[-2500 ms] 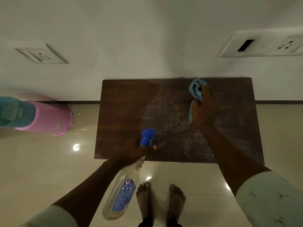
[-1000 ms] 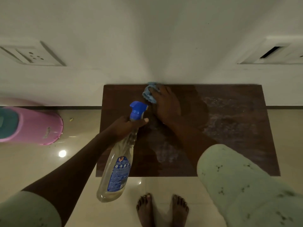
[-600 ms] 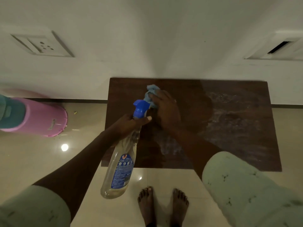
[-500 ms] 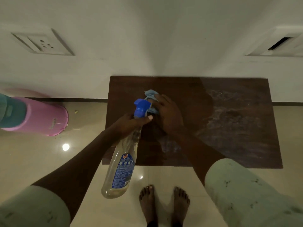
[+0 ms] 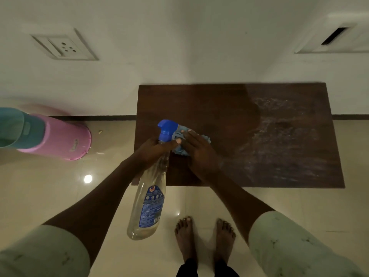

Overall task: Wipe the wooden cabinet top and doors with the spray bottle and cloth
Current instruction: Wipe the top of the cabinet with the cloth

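Note:
The dark wooden cabinet top (image 5: 279,148) stands against the white wall, seen from above, with wet streaks on its right half. My right hand (image 5: 199,154) presses a light blue cloth (image 5: 180,149) flat on the top's left part, fingers spread over it. My left hand (image 5: 153,151) grips the neck of a clear spray bottle (image 5: 148,204) with a blue trigger head (image 5: 167,129). The bottle hangs down over the cabinet's front left edge, and its head hides part of the cloth.
A pink and teal plastic bin (image 5: 50,136) lies on the glossy tiled floor at the left. Wall sockets (image 5: 63,47) and a switch plate (image 5: 335,37) sit above. My bare feet (image 5: 205,238) stand in front of the cabinet.
My right hand has dragged the cloth from the top's right back area to the left, then toward the front edge. The left hand keeps hold of the bottle.

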`<action>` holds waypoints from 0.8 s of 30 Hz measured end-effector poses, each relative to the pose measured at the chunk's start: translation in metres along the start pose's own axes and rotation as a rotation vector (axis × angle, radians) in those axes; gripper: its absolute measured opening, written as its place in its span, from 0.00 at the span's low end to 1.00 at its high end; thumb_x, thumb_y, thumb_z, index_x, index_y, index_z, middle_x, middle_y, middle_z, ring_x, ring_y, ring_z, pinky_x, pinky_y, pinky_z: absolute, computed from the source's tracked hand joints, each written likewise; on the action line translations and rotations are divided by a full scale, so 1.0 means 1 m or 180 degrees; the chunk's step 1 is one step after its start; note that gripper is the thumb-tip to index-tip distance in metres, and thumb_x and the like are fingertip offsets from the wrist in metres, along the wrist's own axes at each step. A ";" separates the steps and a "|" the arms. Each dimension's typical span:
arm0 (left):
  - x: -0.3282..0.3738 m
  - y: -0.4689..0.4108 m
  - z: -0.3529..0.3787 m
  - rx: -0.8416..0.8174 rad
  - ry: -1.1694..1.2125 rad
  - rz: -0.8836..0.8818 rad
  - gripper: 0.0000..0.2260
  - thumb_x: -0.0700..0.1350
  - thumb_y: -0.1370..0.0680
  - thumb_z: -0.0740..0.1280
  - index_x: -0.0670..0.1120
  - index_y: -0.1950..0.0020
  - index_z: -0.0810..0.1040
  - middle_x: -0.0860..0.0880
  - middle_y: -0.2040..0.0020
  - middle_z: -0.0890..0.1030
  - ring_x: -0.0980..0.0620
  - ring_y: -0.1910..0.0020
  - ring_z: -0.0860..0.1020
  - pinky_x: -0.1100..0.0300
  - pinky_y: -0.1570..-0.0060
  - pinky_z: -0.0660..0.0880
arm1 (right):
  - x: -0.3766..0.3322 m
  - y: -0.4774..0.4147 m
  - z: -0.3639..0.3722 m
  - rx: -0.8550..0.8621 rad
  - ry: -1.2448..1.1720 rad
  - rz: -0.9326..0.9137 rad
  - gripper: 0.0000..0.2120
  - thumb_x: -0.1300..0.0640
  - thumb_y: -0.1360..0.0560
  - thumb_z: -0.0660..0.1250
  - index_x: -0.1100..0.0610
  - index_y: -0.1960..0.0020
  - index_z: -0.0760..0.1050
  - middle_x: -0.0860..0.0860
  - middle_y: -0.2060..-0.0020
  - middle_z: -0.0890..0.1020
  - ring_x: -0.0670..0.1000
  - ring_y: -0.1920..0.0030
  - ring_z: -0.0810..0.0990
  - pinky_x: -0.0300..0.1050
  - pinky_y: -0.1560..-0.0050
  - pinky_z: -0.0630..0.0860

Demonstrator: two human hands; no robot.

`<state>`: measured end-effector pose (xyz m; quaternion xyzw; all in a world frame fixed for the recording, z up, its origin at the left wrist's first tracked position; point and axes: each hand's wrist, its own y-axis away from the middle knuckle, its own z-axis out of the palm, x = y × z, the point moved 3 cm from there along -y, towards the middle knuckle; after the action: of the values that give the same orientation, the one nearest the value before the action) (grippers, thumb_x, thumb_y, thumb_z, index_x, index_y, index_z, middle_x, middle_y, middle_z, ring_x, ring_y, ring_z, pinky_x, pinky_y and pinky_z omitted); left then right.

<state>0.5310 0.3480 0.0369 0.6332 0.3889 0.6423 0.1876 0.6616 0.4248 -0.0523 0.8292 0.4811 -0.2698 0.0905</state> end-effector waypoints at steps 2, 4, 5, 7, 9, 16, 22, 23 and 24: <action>-0.006 0.003 0.001 0.0025 -0.0028 -0.0081 0.12 0.53 0.24 0.65 0.47 0.47 0.74 0.47 0.60 0.77 0.51 0.63 0.77 0.57 0.62 0.75 | 0.029 0.008 -0.017 0.0160 0.0165 0.0158 0.22 0.63 0.28 0.60 0.58 0.35 0.75 0.57 0.35 0.76 0.58 0.33 0.72 0.52 0.29 0.60; -0.013 0.006 0.001 0.0065 -0.0016 -0.0184 0.17 0.55 0.25 0.66 0.45 0.43 0.73 0.45 0.59 0.77 0.49 0.63 0.77 0.57 0.61 0.75 | 0.066 0.022 -0.037 0.0480 0.0332 0.0663 0.22 0.64 0.28 0.59 0.59 0.35 0.74 0.57 0.35 0.76 0.58 0.32 0.71 0.55 0.30 0.64; -0.017 0.007 0.002 0.0069 -0.0020 -0.0206 0.18 0.55 0.25 0.67 0.45 0.42 0.73 0.44 0.57 0.77 0.49 0.62 0.77 0.57 0.61 0.75 | 0.077 0.028 -0.045 0.0573 0.0364 0.0909 0.22 0.65 0.28 0.61 0.60 0.35 0.74 0.58 0.35 0.75 0.58 0.32 0.71 0.57 0.31 0.66; -0.023 0.008 0.005 0.0105 -0.0064 -0.0223 0.18 0.55 0.25 0.67 0.46 0.41 0.73 0.43 0.53 0.79 0.47 0.57 0.78 0.57 0.59 0.74 | 0.073 0.028 -0.047 0.0564 0.0449 0.1270 0.23 0.67 0.29 0.63 0.61 0.34 0.73 0.59 0.34 0.74 0.59 0.30 0.69 0.58 0.31 0.67; -0.028 0.008 0.012 0.0075 -0.0054 -0.0202 0.17 0.55 0.25 0.66 0.47 0.42 0.73 0.42 0.50 0.79 0.46 0.54 0.79 0.56 0.57 0.75 | 0.041 0.020 -0.036 0.0276 0.0463 0.1201 0.25 0.66 0.28 0.65 0.60 0.31 0.70 0.57 0.31 0.71 0.58 0.28 0.65 0.56 0.28 0.63; -0.031 0.013 0.032 -0.0084 0.0079 -0.0092 0.14 0.54 0.24 0.65 0.46 0.45 0.74 0.49 0.62 0.77 0.52 0.65 0.77 0.58 0.65 0.75 | 0.024 0.058 -0.027 0.0090 0.0171 0.0674 0.28 0.71 0.32 0.69 0.58 0.34 0.73 0.56 0.33 0.74 0.57 0.30 0.69 0.58 0.31 0.67; -0.040 0.015 0.040 -0.0001 0.0040 -0.0155 0.16 0.54 0.24 0.66 0.42 0.46 0.74 0.47 0.62 0.77 0.51 0.66 0.77 0.57 0.64 0.75 | 0.031 0.104 -0.035 0.0691 0.0247 0.1483 0.24 0.67 0.27 0.59 0.61 0.31 0.69 0.59 0.31 0.70 0.57 0.27 0.63 0.58 0.29 0.64; -0.041 0.016 0.044 -0.0032 0.0073 -0.0172 0.15 0.54 0.24 0.66 0.43 0.48 0.74 0.47 0.64 0.77 0.51 0.67 0.76 0.57 0.65 0.75 | 0.016 0.105 -0.025 0.0613 0.0160 0.1421 0.24 0.66 0.27 0.58 0.61 0.31 0.69 0.58 0.30 0.70 0.57 0.27 0.63 0.58 0.29 0.64; -0.042 0.016 0.047 -0.0068 0.0098 -0.0188 0.13 0.53 0.24 0.66 0.44 0.50 0.74 0.48 0.65 0.76 0.52 0.69 0.76 0.57 0.66 0.75 | 0.002 0.104 -0.017 0.0528 0.0071 0.1312 0.25 0.68 0.28 0.58 0.60 0.31 0.69 0.57 0.30 0.70 0.56 0.26 0.62 0.57 0.28 0.63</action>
<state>0.5854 0.3195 0.0162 0.6094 0.4033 0.6504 0.2072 0.7563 0.3790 -0.0507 0.9175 0.2786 -0.2751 0.0698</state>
